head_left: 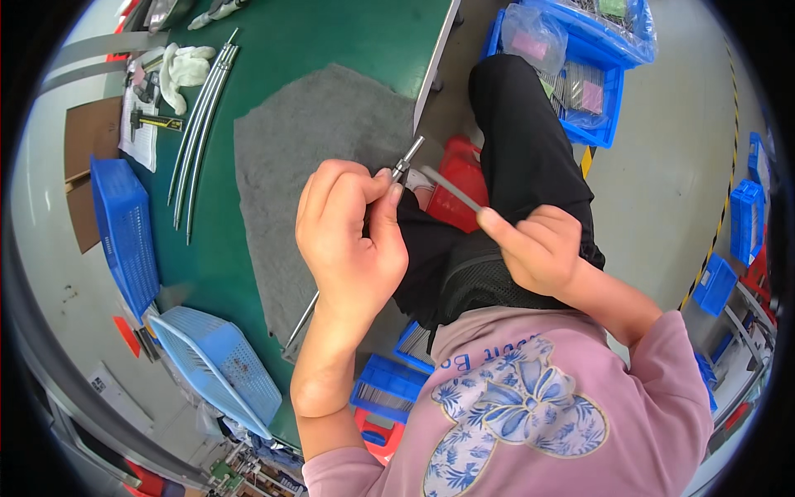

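Observation:
My left hand (348, 232) is closed on a thin metal rod (411, 151), pinching it near its stepped, collared end between thumb and fingers. The rod slants down behind my wrist, and its other end shows past my forearm, over the cloth. In my right hand (542, 248) is a slim flat file (450, 189), its rear part hidden in the closed fingers. The file's tip points at the rod's stepped end; a small gap seems to lie between them, though contact is hard to judge. Below the rod a grey cloth (298, 124) covers part of the green table (331, 37).
Several long metal rods (203, 124) lie left of the cloth, near a white glove (186, 70) and a caliper (157, 122). Blue baskets (124, 232) (219, 356) line the table's left edge. On the right, blue bins (609, 103) hold bagged parts; a red stool (460, 182) stands below.

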{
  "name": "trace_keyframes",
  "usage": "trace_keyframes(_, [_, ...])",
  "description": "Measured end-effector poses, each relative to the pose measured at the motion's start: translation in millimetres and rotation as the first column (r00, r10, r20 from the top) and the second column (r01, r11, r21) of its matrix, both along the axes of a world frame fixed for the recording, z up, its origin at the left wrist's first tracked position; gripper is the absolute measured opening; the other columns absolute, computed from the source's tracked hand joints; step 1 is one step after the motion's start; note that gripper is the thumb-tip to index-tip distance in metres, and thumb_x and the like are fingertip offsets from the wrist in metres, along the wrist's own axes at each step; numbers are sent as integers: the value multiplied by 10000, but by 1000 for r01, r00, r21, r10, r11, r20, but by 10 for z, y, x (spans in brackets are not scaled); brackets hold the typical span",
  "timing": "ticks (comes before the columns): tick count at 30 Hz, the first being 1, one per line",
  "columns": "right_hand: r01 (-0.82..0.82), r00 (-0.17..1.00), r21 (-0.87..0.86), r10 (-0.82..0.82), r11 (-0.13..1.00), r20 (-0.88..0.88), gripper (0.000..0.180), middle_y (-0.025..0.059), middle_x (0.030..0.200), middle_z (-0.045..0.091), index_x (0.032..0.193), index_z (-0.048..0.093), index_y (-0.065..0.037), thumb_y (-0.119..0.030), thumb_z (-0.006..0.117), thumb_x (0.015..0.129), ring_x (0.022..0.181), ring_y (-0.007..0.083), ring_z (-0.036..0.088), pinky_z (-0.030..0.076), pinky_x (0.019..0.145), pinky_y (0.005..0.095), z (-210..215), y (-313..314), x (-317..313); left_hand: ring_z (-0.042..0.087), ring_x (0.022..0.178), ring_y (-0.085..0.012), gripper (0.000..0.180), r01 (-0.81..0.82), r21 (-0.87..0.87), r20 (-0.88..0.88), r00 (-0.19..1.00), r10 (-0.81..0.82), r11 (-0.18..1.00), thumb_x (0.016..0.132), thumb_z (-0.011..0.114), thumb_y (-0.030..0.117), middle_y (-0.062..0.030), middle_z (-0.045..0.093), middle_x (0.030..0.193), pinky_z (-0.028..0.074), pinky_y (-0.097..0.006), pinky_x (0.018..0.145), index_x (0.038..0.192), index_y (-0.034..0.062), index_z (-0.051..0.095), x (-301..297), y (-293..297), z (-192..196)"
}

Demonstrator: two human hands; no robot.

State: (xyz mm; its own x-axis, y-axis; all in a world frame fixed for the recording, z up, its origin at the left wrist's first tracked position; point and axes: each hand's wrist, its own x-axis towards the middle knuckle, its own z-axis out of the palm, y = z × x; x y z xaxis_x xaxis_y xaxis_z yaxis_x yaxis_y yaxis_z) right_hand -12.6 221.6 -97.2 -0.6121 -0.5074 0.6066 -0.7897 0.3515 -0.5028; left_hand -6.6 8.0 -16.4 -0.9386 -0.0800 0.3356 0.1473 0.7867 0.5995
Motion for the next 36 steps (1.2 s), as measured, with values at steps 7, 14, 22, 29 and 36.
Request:
trace_keyframes(7, [-43, 999, -33, 44, 999, 24, 558, 3, 535, 381, 1168, 653, 28, 100, 654, 614, 413, 149, 384, 328, 456, 278, -6, 36, -24, 547, 649, -273, 194, 2, 14, 5, 1000, -2, 1000, 670, 710, -86, -104, 552, 743, 425, -351, 577, 749, 9, 560, 2, -10, 3])
trace_keyframes(14, [40, 999, -71, -39, 997, 23, 611, -13, 520, 291, 1175, 698, -80, 29, 677, 574, 404, 145, 327, 298, 420, 276, -42, -65, -10, 548, 647, -271, 193, 3, 16, 2, 1000, -3, 1000, 671, 712, -83, -100, 553, 742, 425, -349, 574, 758, 11, 567, 2, -7, 0])
trace_keyframes(22, [60, 998, -126, -58, 990, 23, 584, -11, 518, 354, 1185, 681, -45, 50, 681, 609, 403, 146, 370, 318, 423, 283, -4, -105, -87, 540, 637, -266, 194, 1, 26, -9, 1000, -1, 1000, 668, 706, -89, -98, 547, 738, 415, -346, 557, 757, 11, 566, -4, -7, 2])
trace_keyframes(29, [192, 978, -263, -161, 946, 133, 476, 45, 644, 612, 1213, 652, -38, 28, 678, 743, 442, 170, 493, 394, 440, 283, 299, -546, -541, 538, 633, -271, 188, 6, 25, -14, 1000, -6, 1000, 664, 694, -93, -100, 542, 737, 416, -352, 557, 755, 10, 566, -16, 2, -3])
trace_keyframes(36, [1, 989, -254, 36, 967, 140, 368, 72, 588, 579, 1092, 711, -78, 28, 636, 748, 466, 187, 551, 420, 442, 288, 394, -542, -824, 539, 642, -274, 184, 11, 32, -25, 1000, -10, 999, 656, 697, -85, -95, 532, 731, 424, -365, 567, 746, 10, 567, -27, 8, 7])
